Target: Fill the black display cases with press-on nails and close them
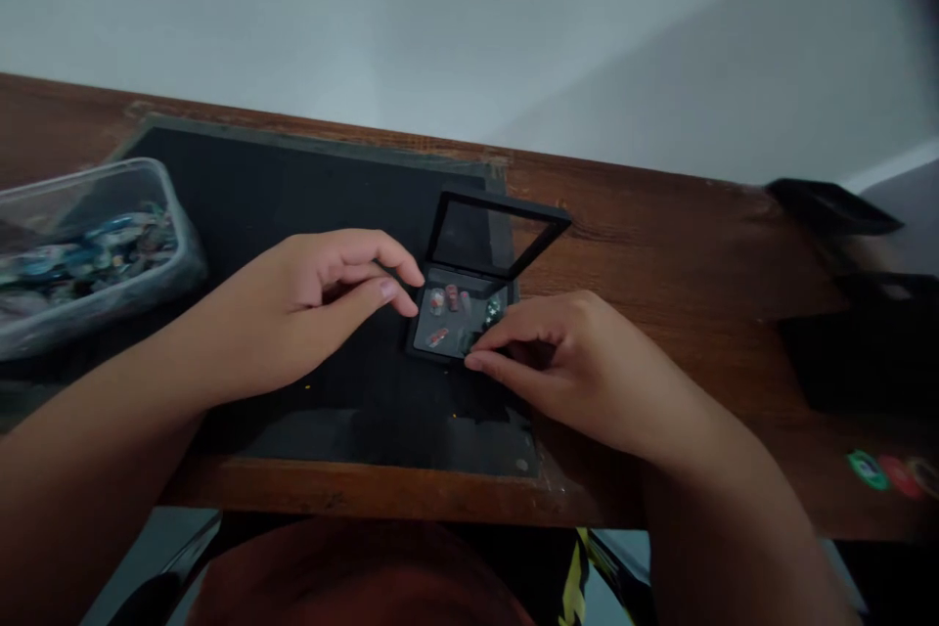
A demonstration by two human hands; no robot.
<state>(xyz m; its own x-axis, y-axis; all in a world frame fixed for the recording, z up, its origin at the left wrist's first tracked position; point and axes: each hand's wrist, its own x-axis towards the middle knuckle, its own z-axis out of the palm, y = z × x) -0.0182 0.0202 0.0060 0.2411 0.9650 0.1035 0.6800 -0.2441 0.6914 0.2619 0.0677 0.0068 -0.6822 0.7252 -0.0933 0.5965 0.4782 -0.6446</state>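
A small black hinged display case [420, 348] lies on the dark mat with its framed lid [476, 237] raised at the back. Several small colourful pieces sit on its grey base, among them a reddish-brown one [452, 297], a clear one with orange [437, 301] and a slim reddish one [438, 337]. My right hand [564, 352] is at the case's front right, thumb and forefinger pinched at a small dark piece [468, 342] whose kind I cannot make out. Beside the case's left edge, my left hand [337, 298] has its fingers apart and holds nothing.
A clear plastic tub [172, 264] full of small shiny pieces stands at the left. Dark boxes [866, 342] and another black open case [832, 205] are at the right. Coloured rings [868, 469] lie near the right front. The wooden table [623, 225] meets a pale wall behind.
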